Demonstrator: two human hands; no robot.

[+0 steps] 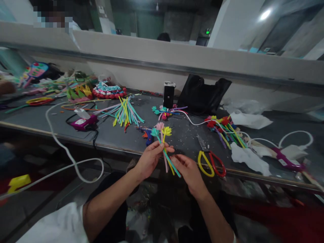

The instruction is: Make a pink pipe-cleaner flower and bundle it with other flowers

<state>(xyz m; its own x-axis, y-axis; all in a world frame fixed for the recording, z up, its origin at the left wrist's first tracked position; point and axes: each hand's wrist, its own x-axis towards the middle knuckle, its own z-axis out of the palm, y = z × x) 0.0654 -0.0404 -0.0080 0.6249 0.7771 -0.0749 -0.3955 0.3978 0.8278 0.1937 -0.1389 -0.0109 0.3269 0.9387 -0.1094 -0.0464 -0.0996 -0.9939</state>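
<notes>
Three pipe-cleaner flowers (164,131), one teal, one pink and one yellow, are bunched together over the table's front edge. Their fuzzy stems cross where my left hand (151,158) pinches them below the blooms. My right hand (186,170) is beside the lower stems with its fingers curled; whether it grips a stem is hard to make out. Just behind the flowers lies a blue glue gun (148,136) with an orange trigger. Scissors (209,163) with one yellow and one red handle lie to the right of my right hand.
Loose pipe cleaners (126,111) lie fanned out at centre left. A phone (168,95) stands near a black bag (204,94). More finished flowers (219,123) lie right. White cables (73,162) trail from purple devices (84,122). Another person's hand (7,87) shows at far left.
</notes>
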